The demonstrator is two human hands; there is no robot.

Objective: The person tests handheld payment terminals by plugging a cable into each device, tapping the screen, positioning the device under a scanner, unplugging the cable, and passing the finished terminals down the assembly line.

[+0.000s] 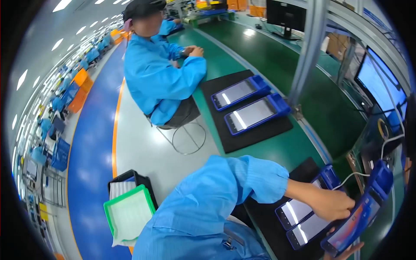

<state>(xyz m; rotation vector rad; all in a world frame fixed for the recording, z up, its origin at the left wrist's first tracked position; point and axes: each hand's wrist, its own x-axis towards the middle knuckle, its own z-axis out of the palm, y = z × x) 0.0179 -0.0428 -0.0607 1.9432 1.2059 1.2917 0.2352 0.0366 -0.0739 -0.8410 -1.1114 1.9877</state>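
My left hand (331,203) is closed, its fingertips against the left edge of a tilted blue handheld terminal (357,221) with a lit, colourful screen; what it pinches is hidden. Below, my right hand (352,252) supports that terminal's lower end, with fingers partly behind it. Under my left hand, two more blue terminals, one upper (291,212) and one lower (310,232), lie side by side on a black mat (271,221). A white cable (353,174) runs near the held terminal's upper end.
Two terminals (236,93) (253,115) lie on another black mat (229,141) beside a seated co-worker in blue (160,73). A metal post (305,56) rises behind the bench. Monitors (284,15) (381,82) stand beyond. A green-rimmed tray (149,199) is at lower left.
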